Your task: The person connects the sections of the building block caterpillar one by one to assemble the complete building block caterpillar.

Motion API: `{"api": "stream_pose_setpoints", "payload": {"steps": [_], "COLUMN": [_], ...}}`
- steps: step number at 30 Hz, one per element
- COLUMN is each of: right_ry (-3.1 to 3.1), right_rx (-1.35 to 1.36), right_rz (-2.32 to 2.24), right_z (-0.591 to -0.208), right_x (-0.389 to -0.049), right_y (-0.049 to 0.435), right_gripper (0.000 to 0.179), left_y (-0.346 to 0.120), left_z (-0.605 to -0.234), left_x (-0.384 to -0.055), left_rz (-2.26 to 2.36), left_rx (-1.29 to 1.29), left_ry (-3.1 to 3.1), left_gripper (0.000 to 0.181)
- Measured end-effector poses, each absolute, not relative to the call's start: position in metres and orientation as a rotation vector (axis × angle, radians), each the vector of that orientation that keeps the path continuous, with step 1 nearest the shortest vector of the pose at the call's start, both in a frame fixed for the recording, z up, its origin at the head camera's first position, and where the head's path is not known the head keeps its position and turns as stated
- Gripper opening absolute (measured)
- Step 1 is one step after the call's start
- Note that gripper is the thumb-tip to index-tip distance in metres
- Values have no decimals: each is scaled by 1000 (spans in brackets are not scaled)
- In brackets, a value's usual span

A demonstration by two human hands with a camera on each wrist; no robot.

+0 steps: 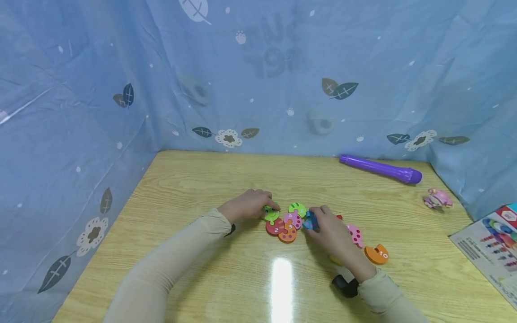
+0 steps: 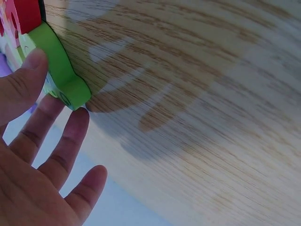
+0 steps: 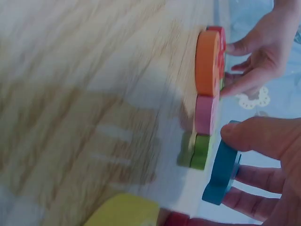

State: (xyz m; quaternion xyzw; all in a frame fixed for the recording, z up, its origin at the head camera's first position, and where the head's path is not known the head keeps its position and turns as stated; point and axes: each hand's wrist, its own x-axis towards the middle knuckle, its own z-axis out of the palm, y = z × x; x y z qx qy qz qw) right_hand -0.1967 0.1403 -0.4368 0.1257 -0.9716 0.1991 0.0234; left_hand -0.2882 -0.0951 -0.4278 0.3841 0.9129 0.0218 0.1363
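Note:
A wooden caterpillar puzzle's joined numbered pieces lie mid-table. My left hand (image 1: 248,205) holds its green smiling head piece (image 1: 272,214) at the left end, the thumb on one side and fingertips on the other. Beside it come a red piece (image 1: 274,227), an orange piece (image 1: 287,234), a pink piece (image 1: 293,219) and a light green piece (image 1: 297,208). My right hand (image 1: 332,232) pinches a blue puzzle piece (image 3: 219,176) between thumb and fingers, just right of the light green one. In the right wrist view, a gap separates the blue and green pieces.
Loose pieces lie around my right hand: a pink spotted one (image 1: 355,234), an orange one numbered 10 (image 1: 376,255) and a yellow one (image 3: 124,212). A purple toy microphone (image 1: 379,169), a small pink toy (image 1: 438,198) and a printed box (image 1: 490,251) lie farther right.

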Motion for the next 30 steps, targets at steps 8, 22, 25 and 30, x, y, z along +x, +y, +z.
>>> {"api": "stream_pose_setpoints", "payload": {"steps": [8,22,25,30], "right_ry": [-3013,-3090,-3093,-3080], "right_rx": [343,233,226,211], "right_rz": [554,506,491,435], "right_z": [-437,-440,-440,-440], "right_x": [-204,-211,-212,-213], "right_y": [149,143,141,138], "right_gripper": [53,52,52,52], "left_y": [-95,-94,-94,-95], "left_z": [-427,-427,-427,-428], "left_x": [-288,-287,-288,-289], "left_rz": [65,56,60,51], "left_rx": [1113,1122,1124,1119], "left_ry": [2640,2641,2640,2634], "left_gripper": [45,45,45,45]}}
